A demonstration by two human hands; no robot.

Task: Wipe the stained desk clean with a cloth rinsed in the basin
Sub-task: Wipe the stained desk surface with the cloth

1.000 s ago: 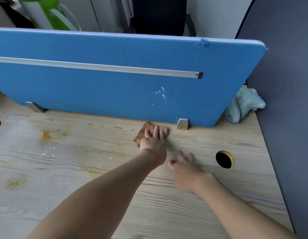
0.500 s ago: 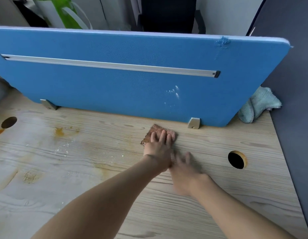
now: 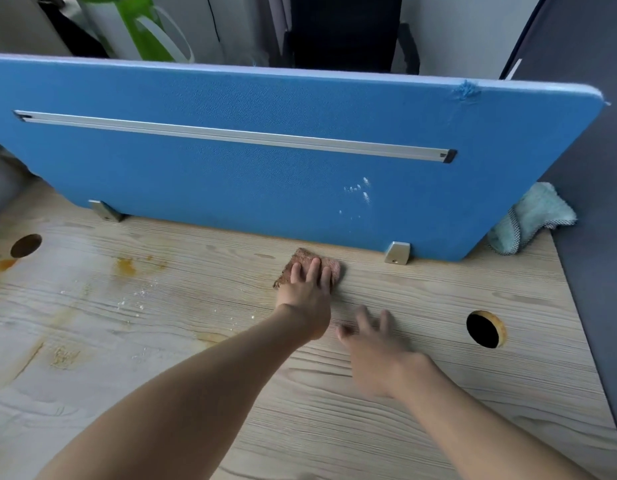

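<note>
A small brown cloth (image 3: 302, 258) lies flat on the light wood desk (image 3: 438, 393), close to the foot of the blue divider. My left hand (image 3: 309, 292) presses down on it with straight fingers. To its right my right hand (image 3: 376, 351) lies flat on the bare desk with fingers spread, slightly blurred. Orange-brown stains (image 3: 127, 266) and pale crumbs (image 3: 134, 299) mark the desk's left half. No basin is in view.
A blue divider panel (image 3: 265, 188) with a metal rail stands along the desk's back on metal feet (image 3: 397, 252). A pale teal cloth (image 3: 532, 216) is bunched at the back right corner. Cable holes sit at the right (image 3: 485, 329) and left (image 3: 25, 244). A grey partition (image 3: 594, 237) bounds the right side.
The view has swung left, so more of the stained left half shows. My left hand stays pressed on the brown cloth; my right hand has shifted a little on the desk beside it.
</note>
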